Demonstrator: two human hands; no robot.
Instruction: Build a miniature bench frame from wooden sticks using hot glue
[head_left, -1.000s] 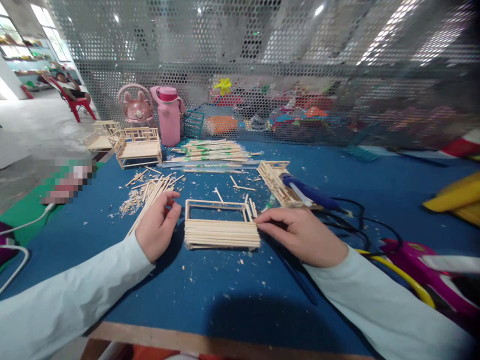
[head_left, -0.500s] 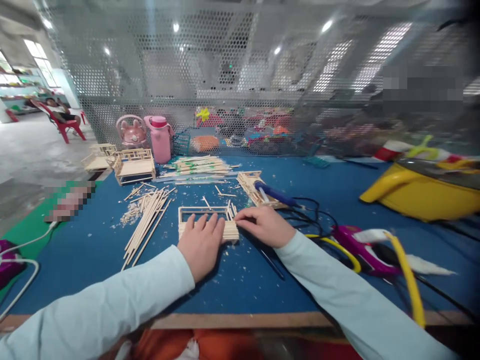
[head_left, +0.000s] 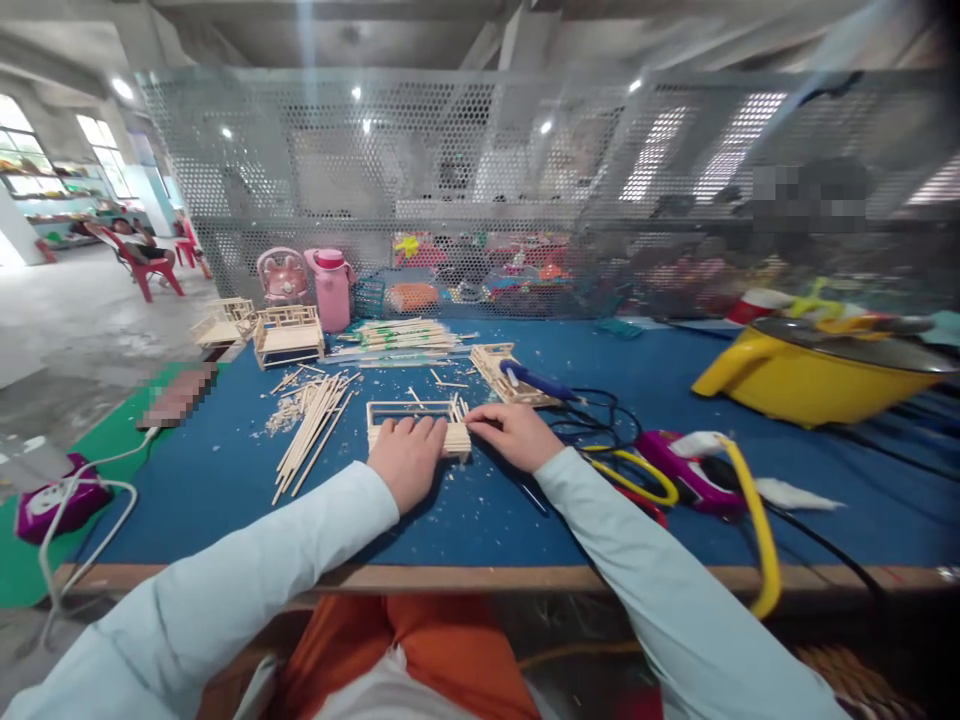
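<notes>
A small frame of thin wooden sticks point(head_left: 457, 441) rests on the blue tabletop, its front part covered by a row of sticks laid side by side. My left hand point(head_left: 409, 460) lies over that row with its fingers curled on it, hiding the middle. At the frame's right end, my right hand point(head_left: 517, 435) pinches the end of a wooden stick between thumb and forefinger; the fingertips cover most of the contact. Short stick pieces stand slanted just behind these fingertips. A dark, thin tool point(head_left: 534, 497) lies partly under the right wrist.
Loose sticks point(head_left: 315, 430) and scraps lie left. Small stick-built furniture point(head_left: 290, 335) stands behind. A blue-handled soldering-iron-like tool point(head_left: 536, 380) rests on another stick piece, its cable trailing right. Further right are a purple power strip point(head_left: 694, 475) and a yellow pan point(head_left: 810, 375). A perforated metal screen point(head_left: 465, 180) rises behind.
The camera view has tilted up and shifted slightly, so the table sits differently in the picture. Both hands stay at the stick frame in nearly the same pose.
</notes>
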